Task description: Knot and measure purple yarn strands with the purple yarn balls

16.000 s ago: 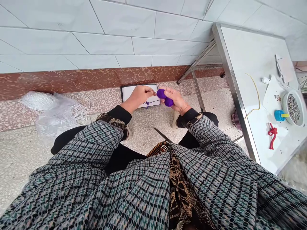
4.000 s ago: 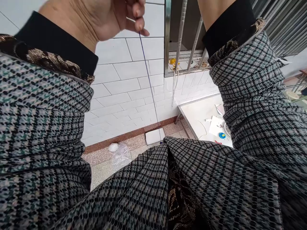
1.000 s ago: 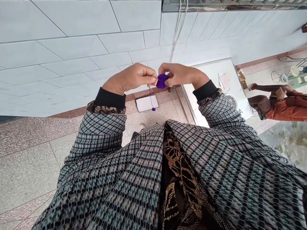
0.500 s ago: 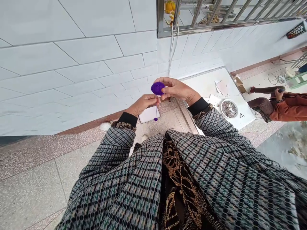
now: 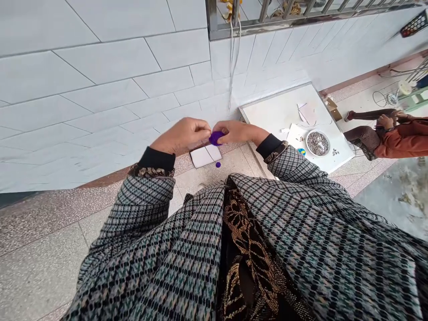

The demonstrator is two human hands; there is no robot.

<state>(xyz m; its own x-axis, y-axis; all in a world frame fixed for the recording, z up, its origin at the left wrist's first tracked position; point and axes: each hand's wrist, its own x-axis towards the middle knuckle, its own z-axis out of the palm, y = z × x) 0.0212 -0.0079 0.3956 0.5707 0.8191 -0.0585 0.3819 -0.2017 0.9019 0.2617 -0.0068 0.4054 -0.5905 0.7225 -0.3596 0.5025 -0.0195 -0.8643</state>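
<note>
A small ball of purple yarn (image 5: 216, 137) is held in the closed fingers of my right hand (image 5: 239, 132), which cover part of it. Just left of that ball, my left hand (image 5: 185, 133) is pinched, its fingertips close against the yarn. It seems to grip the yarn's strand, though the strand is too fine to make out clearly there. Lower down, a tiny purple yarn ball (image 5: 218, 164) shows against the floor. Behind it lies a white, dark-edged rectangular object (image 5: 200, 157) with a line across it.
On the right, a white table (image 5: 277, 118) bears a round bowl (image 5: 318, 143) of small dark pieces and some papers (image 5: 307, 113). Beyond it sits a person in an orange top (image 5: 401, 138). A tiled wall (image 5: 110, 67) rises ahead, with a barred window (image 5: 264, 18) and hanging white cords (image 5: 231, 67).
My left hand has moved left and up, turning so its back shows. The yarn ball and my right hand are slightly lower. The view has shifted, showing more of the white rectangle.
</note>
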